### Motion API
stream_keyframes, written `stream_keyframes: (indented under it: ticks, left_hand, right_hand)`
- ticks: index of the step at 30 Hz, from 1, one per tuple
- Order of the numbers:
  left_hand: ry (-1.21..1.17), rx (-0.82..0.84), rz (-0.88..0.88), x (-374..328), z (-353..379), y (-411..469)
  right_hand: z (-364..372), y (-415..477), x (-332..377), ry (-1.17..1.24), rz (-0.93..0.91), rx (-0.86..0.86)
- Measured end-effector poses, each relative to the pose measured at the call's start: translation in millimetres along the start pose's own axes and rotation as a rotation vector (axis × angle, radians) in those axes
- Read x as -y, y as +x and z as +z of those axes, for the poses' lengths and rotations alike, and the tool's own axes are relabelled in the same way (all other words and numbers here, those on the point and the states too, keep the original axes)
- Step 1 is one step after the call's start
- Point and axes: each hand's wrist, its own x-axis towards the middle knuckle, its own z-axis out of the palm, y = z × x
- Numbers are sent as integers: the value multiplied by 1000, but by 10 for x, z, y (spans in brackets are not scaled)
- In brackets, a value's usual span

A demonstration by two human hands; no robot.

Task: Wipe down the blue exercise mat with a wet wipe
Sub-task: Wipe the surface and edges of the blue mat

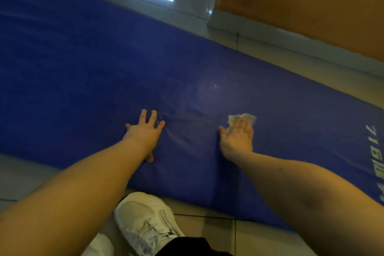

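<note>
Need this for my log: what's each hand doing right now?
Left hand: open, pressing flat on the blue mat.
Right hand: open, pressing the wet wipe down.

blue mat [104, 72] with white lettering, white wipe [245, 118], white shoe [143, 218], orange wall [311, 2]

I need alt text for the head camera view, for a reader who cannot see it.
A person's right hand presses a white wet wipe on a blue exercise mat; the left hand rests flat beside it.
</note>
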Motion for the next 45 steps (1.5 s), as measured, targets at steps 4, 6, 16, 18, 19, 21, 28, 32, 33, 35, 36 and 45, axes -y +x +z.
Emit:
stream_keyframes:
  ticks: [4, 6, 16, 18, 19, 21, 28, 32, 33, 35, 36, 45]
  left_hand:
    - [11, -5, -8, -21, -10, 8]
    - [16, -2, -13, -26, -14, 4]
    - [5, -12, -20, -40, -18, 11]
    - [5, -6, -13, -33, -14, 16]
    - [1, -2, -11, -26, -13, 14]
    - [-2, 10, -6, -17, -16, 4]
    - [-2, 22, -10, -23, -24, 16]
    - [8, 12, -11, -36, -14, 17]
    - [9, 5, -12, -36, -8, 17]
    - [5, -2, -13, -38, -9, 20]
    - [2, 1, -12, -44, -11, 20]
    - [-10, 14, -10, -29, -3, 25]
  right_hand:
    - [-134, 180, -55, 84, 280, 79]
    - [-101, 157, 240, 96, 238, 70]
    - [129, -124, 1393, 7, -475, 38]
    - [124, -16, 1182, -11, -463, 6]
    - [113, 55, 1054, -10, -413, -15]
    - [53, 193, 772, 6, -265, -40]
    - [-104, 252, 526, 137, 146, -1]
    - [65, -84, 1005, 48, -63, -16]
    - [128, -204, 1090, 36, -169, -22]
    - [228, -358, 1132, 29, -381, -7]
    - [249, -359, 1078, 13, -468, 6]
    - [-176, 345, 289, 19, -53, -31]
